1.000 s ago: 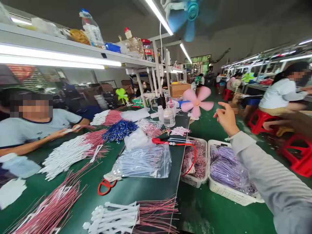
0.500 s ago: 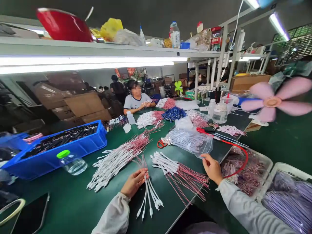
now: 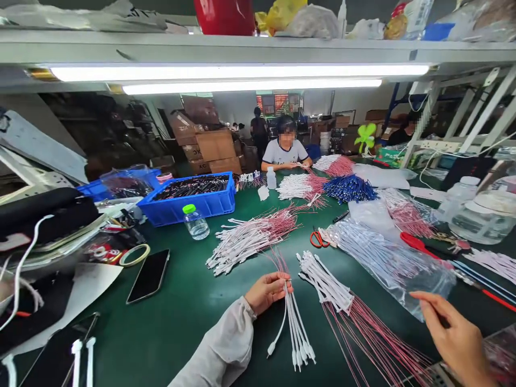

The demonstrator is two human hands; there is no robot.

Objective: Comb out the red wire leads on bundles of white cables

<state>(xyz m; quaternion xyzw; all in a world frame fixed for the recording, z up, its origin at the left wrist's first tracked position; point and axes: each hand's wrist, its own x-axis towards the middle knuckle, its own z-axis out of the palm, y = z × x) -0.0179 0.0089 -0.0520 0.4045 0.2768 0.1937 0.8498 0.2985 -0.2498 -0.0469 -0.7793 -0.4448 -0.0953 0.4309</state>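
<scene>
My left hand (image 3: pixel 269 292) is closed around a small bunch of white cables (image 3: pixel 296 328). Their plugs hang toward me, and thin pink wire ends stick out above the fingers. My right hand (image 3: pixel 453 328) is at the near edge of a clear plastic bag (image 3: pixel 419 285) of pale cables. Its thumb and index finger are bent together in a pinch; what is between them, if anything, I cannot make out. Between the hands lies a bundle of white cables with pink wires (image 3: pixel 326 282). A bigger pile of white cables (image 3: pixel 242 242) lies beyond my left hand.
Red-handled scissors (image 3: pixel 318 238) lie beside the bag. To the left are a phone (image 3: pixel 148 276), a green-capped bottle (image 3: pixel 196 223) and a blue bin (image 3: pixel 193 204) of black parts. A co-worker (image 3: pixel 285 148) sits across the table. A lit shelf (image 3: pixel 250 51) spans overhead.
The view has turned left, so things sit farther right and the phone shows whole. My left hand keeps its hold on the cables. My right hand stays by the bag's near edge.
</scene>
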